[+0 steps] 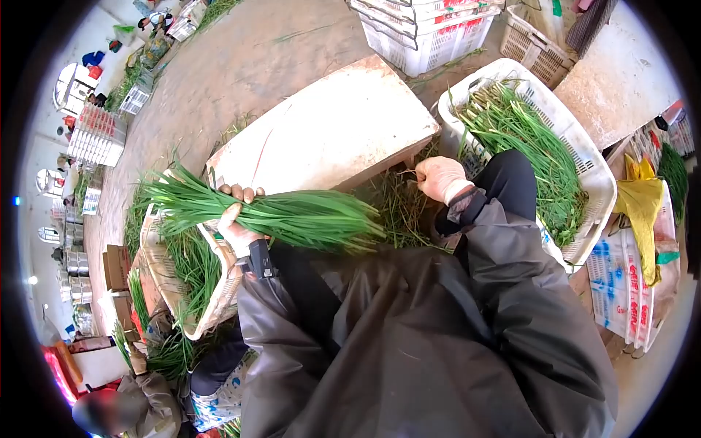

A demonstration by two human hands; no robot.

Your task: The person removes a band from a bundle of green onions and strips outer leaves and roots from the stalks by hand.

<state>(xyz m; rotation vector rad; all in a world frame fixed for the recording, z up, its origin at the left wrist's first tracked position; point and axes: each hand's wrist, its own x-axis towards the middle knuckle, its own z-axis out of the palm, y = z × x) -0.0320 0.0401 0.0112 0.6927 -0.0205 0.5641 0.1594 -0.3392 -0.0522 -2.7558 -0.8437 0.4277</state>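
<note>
My left hand [235, 228] is closed round a thick bunch of green garlic chives [314, 216], which lies sideways above my lap near the front edge of a low white-topped table [321, 131]. The leaf ends fan out to the left and the other end points right. My right hand [441, 179] is closed by the table's right corner, fingers curled in. Whether anything small sits in its fingers I cannot make out. Below it, loose stalks and trimmings [400, 208] lie under the table edge.
A white crate [590, 164] of chives stands at my right, another crate [213, 237] of chives at my left. Stacked white baskets [431, 40] stand beyond the table. A yellow cloth or bag [642, 212] hangs at far right. Another person [157, 405] sits at lower left.
</note>
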